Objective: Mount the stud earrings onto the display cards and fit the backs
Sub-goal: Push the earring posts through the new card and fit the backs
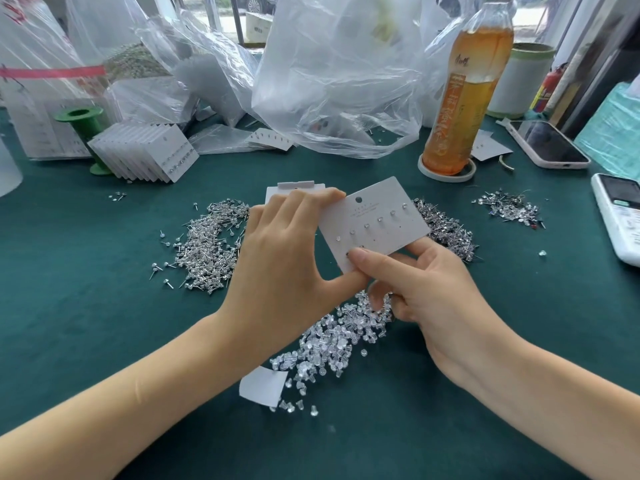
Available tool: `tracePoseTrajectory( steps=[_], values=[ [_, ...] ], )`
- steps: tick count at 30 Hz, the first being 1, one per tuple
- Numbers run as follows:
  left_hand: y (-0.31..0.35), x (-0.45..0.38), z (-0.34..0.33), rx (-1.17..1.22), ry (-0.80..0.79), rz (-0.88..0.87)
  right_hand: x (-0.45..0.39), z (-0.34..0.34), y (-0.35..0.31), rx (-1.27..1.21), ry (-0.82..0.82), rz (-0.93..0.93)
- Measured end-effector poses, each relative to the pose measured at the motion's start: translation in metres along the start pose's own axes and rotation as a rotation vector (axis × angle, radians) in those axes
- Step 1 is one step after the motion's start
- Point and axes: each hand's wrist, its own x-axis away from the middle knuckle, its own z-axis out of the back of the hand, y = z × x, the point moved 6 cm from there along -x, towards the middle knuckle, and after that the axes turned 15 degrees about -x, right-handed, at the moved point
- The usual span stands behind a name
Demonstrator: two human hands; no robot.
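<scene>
A white display card [384, 216] is held tilted above the green table, with a row of several small crystal studs across it. My left hand [287, 258] grips the card's left edge, fingers on top and thumb below. My right hand [422, 285] pinches the card's lower left corner, thumb on the front by the lower row of holes; whether it holds a stud or a back is hidden. A heap of loose stud earrings [207, 251] lies left of the card. Clear plastic backs [332, 337] are piled below my hands.
A stack of finished cards [145, 154] leans at the back left by a green spool [81, 121]. Plastic bags [332, 81], a tea bottle [467, 91], a phone [547, 143], a white device [620, 216] and more studs [509, 206] ring the green cloth table [86, 323]. A card scrap [263, 386] lies near me.
</scene>
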Motion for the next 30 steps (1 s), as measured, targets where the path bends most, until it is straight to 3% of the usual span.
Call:
tracePoseTrajectory(
  steps=[13, 17, 19, 24, 27, 30],
  values=[
    [0.004, 0.002, 0.000, 0.015, 0.049, -0.089, -0.002, 0.004, -0.004, -0.081, 0.008, 0.047],
    [0.000, -0.001, -0.002, 0.095, -0.014, -0.157, -0.007, 0.014, -0.020, -0.031, 0.029, 0.184],
    [-0.006, -0.003, -0.007, 0.118, -0.082, -0.148, -0.007, 0.020, -0.037, 0.067, 0.027, 0.338],
    [-0.021, -0.005, -0.030, 0.237, -0.309, -0.116, 0.005, 0.034, -0.051, 0.592, -0.082, 0.644],
    [-0.016, -0.001, -0.039, 0.289, -0.441, -0.191, 0.015, 0.029, -0.049, 0.756, -0.339, 0.816],
    [-0.012, -0.001, -0.041, 0.333, -0.469, -0.218, 0.021, 0.024, -0.045, 1.034, -0.559, 0.997]
  ],
)
